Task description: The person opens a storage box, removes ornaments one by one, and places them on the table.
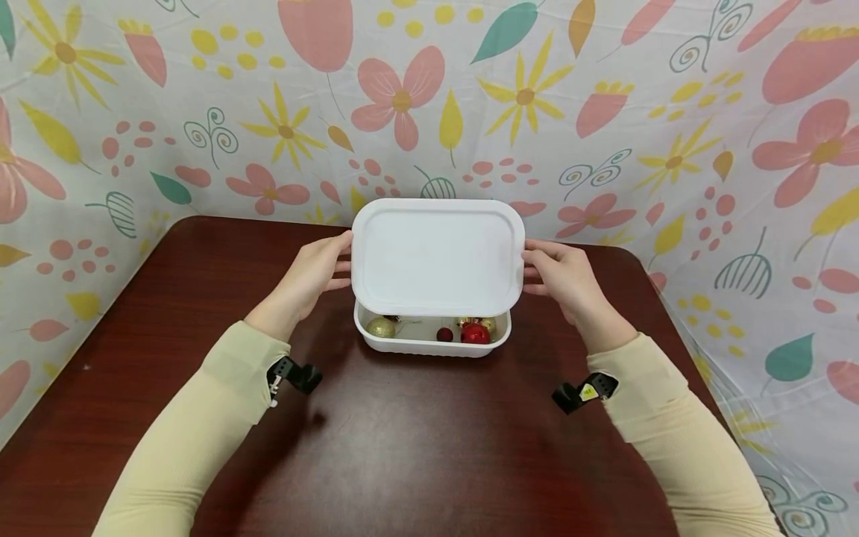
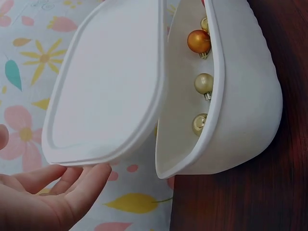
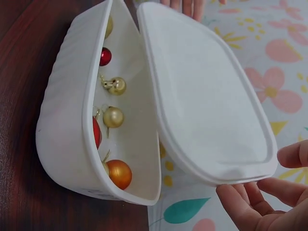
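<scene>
A white plastic lid is held up at a tilt over the back of a white plastic box. My left hand holds the lid's left short edge, its fingertips on the rim. At the opposite short edge, my right hand has its fingers under the rim and its thumb close by. Inside the box lie small Christmas ball ornaments: a red one, a dark red one, a glittery gold one and an orange one. The lid hides the box's back part in the head view.
The box stands on a dark reddish wooden table, near its far edge. A white cloth with printed flowers and leaves hangs behind and beside the table. Black straps with small devices sit on both wrists.
</scene>
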Available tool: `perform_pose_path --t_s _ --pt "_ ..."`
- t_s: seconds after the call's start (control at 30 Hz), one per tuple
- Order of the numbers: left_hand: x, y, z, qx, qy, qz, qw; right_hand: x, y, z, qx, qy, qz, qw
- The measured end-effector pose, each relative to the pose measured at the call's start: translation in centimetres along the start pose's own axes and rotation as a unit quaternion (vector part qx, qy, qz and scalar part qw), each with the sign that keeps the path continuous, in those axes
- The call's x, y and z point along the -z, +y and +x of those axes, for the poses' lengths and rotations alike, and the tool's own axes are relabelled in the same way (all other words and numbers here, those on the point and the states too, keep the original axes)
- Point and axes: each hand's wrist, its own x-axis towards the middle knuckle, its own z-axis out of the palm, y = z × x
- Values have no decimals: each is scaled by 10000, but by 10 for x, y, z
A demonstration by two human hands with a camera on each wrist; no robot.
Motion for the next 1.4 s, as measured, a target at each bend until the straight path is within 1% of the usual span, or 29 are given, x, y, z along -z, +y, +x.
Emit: perform_pose_path --t_s 0.17,0.4,0.57,0.7,1.07,1.4 --pt "0 -2 -3 -150 20 -20 9999 -2 0 -3 41 180 38 9998" --pt "1 -6 -7 -370 -85 -199 9991 -7 0 -6 183 351 313 9987" --pt "2 -8 -10 -425 -18 -202 9989 -8 3 -8 263 386 421 9980" --pt "3 -10 -12 -469 49 -141 9988 -9 5 -8 237 378 411 9982" --pt "11 -11 -16 -369 219 129 9990 -16 4 -7 205 288 433 9984" --pt "25 -17 -19 -200 377 260 9987 -29 -1 -1 33 165 453 9988"
